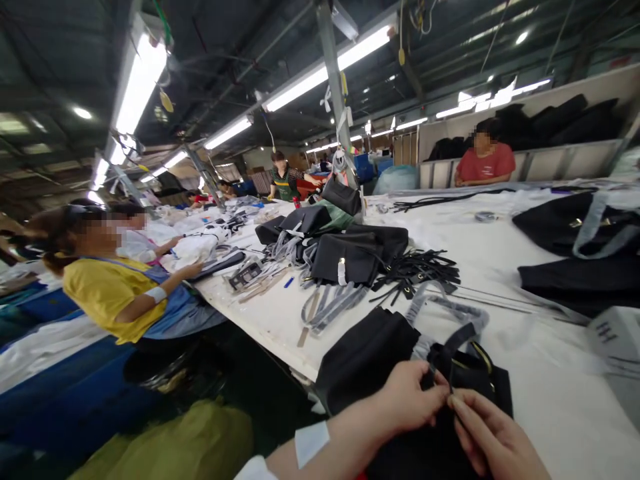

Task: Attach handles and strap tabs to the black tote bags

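Note:
In front of me lies a black handbag [367, 353] at the near edge of the table, its pale handle [465, 310] wrapped in clear film standing up behind. My left hand [417, 395] is closed in a pinch on a narrow black strap [457, 339] that loops up over the bag. Close beside it, fingertips almost touching, my right hand [483, 427] pinches the lower part of the same strap. The exact ends between the fingers are hidden. A gold zipper [483, 357] shows on a black piece right behind the strap.
More black bags [347, 257] are piled mid-table, beside a heap of black straps [420, 272]. Other bags [583, 227] and a white box [620, 360] stand to the right. A person in yellow [113, 287] works at left; one in red [486, 163] sits across.

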The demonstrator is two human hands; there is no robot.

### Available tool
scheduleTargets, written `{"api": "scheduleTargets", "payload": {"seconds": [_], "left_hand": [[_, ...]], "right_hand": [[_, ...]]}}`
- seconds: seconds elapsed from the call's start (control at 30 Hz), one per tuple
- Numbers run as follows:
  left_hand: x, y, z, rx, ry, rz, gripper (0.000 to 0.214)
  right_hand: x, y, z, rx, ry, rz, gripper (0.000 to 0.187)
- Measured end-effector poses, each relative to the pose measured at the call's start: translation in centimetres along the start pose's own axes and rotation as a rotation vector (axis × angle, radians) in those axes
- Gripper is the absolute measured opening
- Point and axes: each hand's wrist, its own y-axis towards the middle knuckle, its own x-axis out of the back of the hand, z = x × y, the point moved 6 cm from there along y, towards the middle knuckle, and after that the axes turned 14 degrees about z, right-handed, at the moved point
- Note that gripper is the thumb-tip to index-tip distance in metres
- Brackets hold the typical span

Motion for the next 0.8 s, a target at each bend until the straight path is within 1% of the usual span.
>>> {"api": "scheduleTargets", "payload": {"seconds": [0.1,0.13,0.2,0.27,0.33,0.4,0.47,0.53,0.6,0.63,0.7,0.77,0.8], "left_hand": [[0.4,-0.2,-0.2,-0.076,-0.169,0.069,0.024],[0.6,-0.4,-0.4,-0.104,-0.217,0.082,0.029],[1.2,-1.0,-1.1,-0.152,-0.237,0.128,0.039],[1.3,-1.9,-2.2,-0.169,-0.188,0.255,0.036],[0.9,-2.8,-3.5,-0.169,-0.150,0.431,0.030],[0.5,-3.6,-4.8,-0.201,-0.130,0.568,0.036],[0.4,-3.9,-5.9,-0.252,-0.093,0.621,0.047],[0.4,-3.5,-6.6,-0.280,0.009,0.585,0.046],[0.7,-3.0,-7.0,-0.278,0.197,0.491,0.034],[0.8,-2.7,-7.3,-0.279,0.322,0.442,0.031],[0.8,-2.6,-8.2,-0.317,0.624,0.362,0.030],[0.4,-2.9,-9.5,-0.408,0.903,0.293,0.027],[0.1,-3.0,-10.1,-0.456,0.994,0.270,0.025]], "right_hand": [[-0.2,-0.4,0.6,0.011,0.035,0.013,0.040],[-0.2,-0.5,0.6,0.012,0.044,0.006,0.040],[-0.1,-0.7,0.5,0.006,0.057,-0.028,0.040],[0.0,-0.9,0.3,-0.001,0.072,-0.063,0.040],[0.2,-1.0,0.4,0.002,0.091,-0.080,0.040],[0.5,-1.3,0.6,0.022,0.116,-0.099,0.038],[1.0,-1.6,0.8,0.055,0.140,-0.131,0.036],[1.5,-1.9,1.0,0.090,0.143,-0.166,0.033],[2.0,-2.2,1.1,0.127,0.108,-0.198,0.029],[2.3,-2.3,1.3,0.154,0.077,-0.219,0.027],[2.9,-2.7,1.9,0.236,0.000,-0.284,0.022],[3.4,-3.1,2.6,0.322,-0.060,-0.352,0.020],[3.6,-3.3,2.9,0.352,-0.074,-0.372,0.020]]}}
